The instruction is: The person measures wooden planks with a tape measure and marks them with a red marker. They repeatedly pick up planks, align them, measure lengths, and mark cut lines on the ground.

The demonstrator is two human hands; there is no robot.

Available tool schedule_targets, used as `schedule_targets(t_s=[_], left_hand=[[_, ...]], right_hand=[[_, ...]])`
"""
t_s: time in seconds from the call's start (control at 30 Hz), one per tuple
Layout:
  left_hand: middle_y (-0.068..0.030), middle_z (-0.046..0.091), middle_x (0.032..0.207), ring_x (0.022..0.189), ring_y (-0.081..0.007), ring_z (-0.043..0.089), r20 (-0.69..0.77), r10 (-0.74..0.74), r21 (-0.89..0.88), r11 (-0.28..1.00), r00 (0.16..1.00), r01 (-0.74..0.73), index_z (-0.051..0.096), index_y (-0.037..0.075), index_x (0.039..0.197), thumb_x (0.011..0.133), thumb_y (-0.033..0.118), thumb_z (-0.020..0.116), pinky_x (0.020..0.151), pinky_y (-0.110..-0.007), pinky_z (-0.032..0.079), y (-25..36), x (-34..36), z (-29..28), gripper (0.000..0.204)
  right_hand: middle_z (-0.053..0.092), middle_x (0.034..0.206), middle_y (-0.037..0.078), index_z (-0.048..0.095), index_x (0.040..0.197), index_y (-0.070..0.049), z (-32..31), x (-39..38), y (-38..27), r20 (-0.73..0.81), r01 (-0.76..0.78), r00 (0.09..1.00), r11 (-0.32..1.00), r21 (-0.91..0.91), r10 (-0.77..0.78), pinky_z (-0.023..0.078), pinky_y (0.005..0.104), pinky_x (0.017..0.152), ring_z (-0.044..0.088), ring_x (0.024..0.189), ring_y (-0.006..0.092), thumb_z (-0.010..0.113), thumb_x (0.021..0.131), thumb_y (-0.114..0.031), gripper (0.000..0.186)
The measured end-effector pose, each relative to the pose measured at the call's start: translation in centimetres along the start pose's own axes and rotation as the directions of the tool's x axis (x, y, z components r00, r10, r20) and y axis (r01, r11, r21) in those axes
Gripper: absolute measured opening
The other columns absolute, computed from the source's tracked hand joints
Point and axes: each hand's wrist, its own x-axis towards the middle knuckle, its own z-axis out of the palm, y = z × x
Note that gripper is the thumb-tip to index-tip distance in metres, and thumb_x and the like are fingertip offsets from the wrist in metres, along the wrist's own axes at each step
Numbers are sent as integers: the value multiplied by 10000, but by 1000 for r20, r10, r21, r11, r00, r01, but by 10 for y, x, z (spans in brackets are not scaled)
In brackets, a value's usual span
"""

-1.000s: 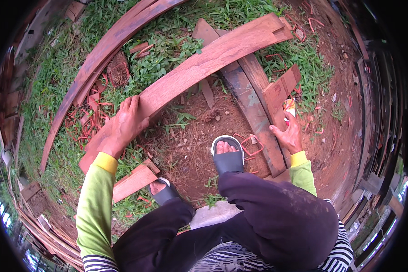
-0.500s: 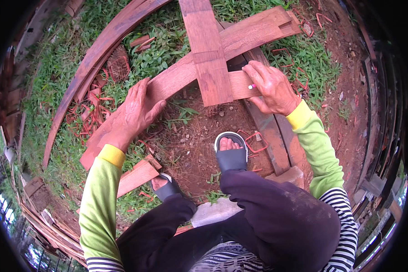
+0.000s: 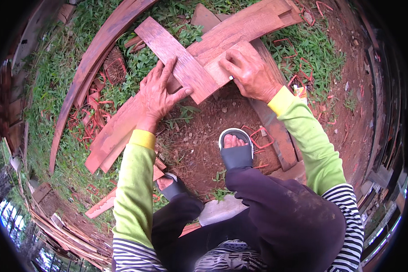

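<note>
A short reddish plank (image 3: 179,61) lies slantwise across a long curved board (image 3: 254,25) on the ground. My left hand (image 3: 161,93) has its fingers spread, with thumb and fingertips against the plank's lower left edge. At the plank's right side is a paler flat piece of wood (image 3: 220,72), partly hidden under my right hand (image 3: 254,75). That hand is curled with its fingertips on the pale piece. A small white-tipped stick (image 3: 231,77) pokes out from its fingers; the rest of the stick is hidden.
Long curved strips (image 3: 84,68) arc over the grass at left, beside orange-red plastic straps (image 3: 93,106). A dark beam (image 3: 276,136) runs under the boards towards my sandalled foot (image 3: 235,152). Wood offcuts (image 3: 104,201) lie near the other foot; stacked timber (image 3: 63,231) stands lower left.
The short plank has swung anticlockwise, its far end now towards the upper left. My left hand has moved right to its edge. My right hand has shifted left and slightly away from me.
</note>
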Motion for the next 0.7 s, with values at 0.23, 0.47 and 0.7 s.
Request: schedule_targets(t_s=[0.23, 0.47, 0.7], left_hand=[[-193, 495, 1408, 1229, -353, 526, -87, 22, -6, 1000, 996, -22, 454, 221, 1442, 660, 749, 662, 1018, -475, 357, 1, 0, 5, 966], [-182, 531, 1373, 1220, -341, 536, -100, 54, 29, 998, 994, -52, 450, 222, 1446, 669, 741, 661, 1022, -464, 363, 1, 0, 5, 958], [-142, 520, 1392, 1247, -317, 510, -34, 4, -94, 996, 999, -7, 422, 241, 1462, 744, 704, 624, 1061, -450, 324, -7, 3, 5, 878]], right_hand=[[582, 862, 85, 604, 1037, -23, 21, -36, -52, -235, -391, 821, 813, 432, 520, 511, 342, 605, 628, 714, 234, 718, 827, -201, 297], [405, 577, -81, 576, 798, -102, 41, -12, -73, 603, -409, 494, -445, 797, 626, 247, 232, 377, 314, 430, 22, 714, 893, -319, 274], [361, 577, -85, 485, 716, -135, 57, -8, -76, 646, -221, 469, -628, 746, 602, 257, 224, 374, 319, 428, 28, 698, 905, -249, 307]])
